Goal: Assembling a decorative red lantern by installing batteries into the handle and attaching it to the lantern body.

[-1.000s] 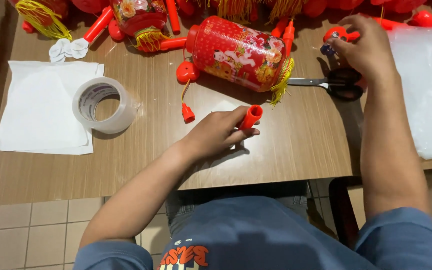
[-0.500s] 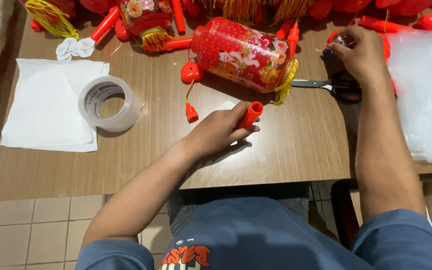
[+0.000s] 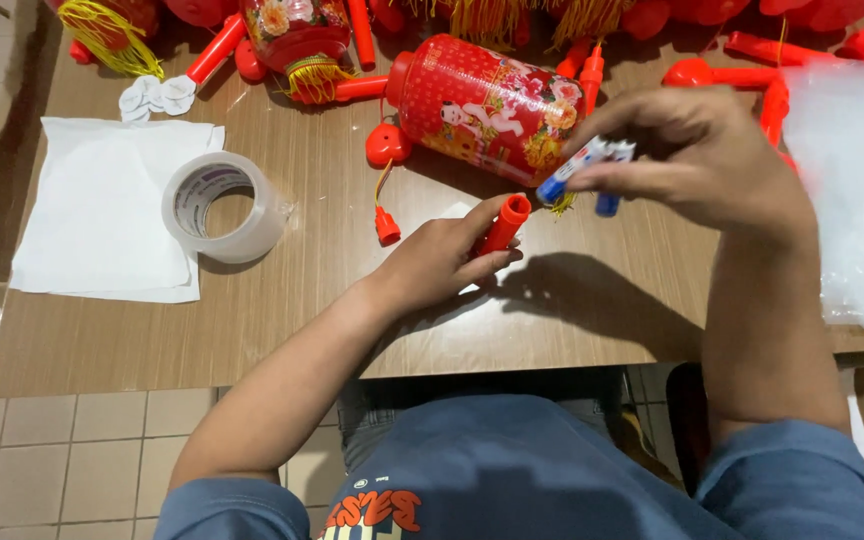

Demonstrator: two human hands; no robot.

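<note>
**A:** What are the hands gripping?

**B:** The left hand (image 3: pixel 442 262) is closed around a red plastic tube (image 3: pixel 503 224), fingers wrapped round its lower part, the open end poking up past the thumb. The right hand (image 3: pixel 702 160) pinches two small batteries (image 3: pixel 582 170) with blue ends between thumb and fingertips.

**A:** Where does the tube sit, taking the big red lantern (image 3: pixel 487 108) as the mark?

**B:** Just on the near side of the lantern, close to its yellow-fringed end, over the wooden table (image 3: pixel 282 320). The left hand rests on the tabletop there. The batteries are held above the table, beside that same end of the lantern and a little above the tube's mouth, not touching it.

**A:** And the rest?

**B:** A roll of clear tape (image 3: pixel 222 205) lies well to the left of the lantern, partly on a white sheet (image 3: pixel 102 210). A small red cap (image 3: pixel 387 226) lies between the tape and the tube. Clear plastic bags (image 3: pixel 852 190) lie to the lantern's right. More red lantern parts crowd the table's far edge behind it.
</note>
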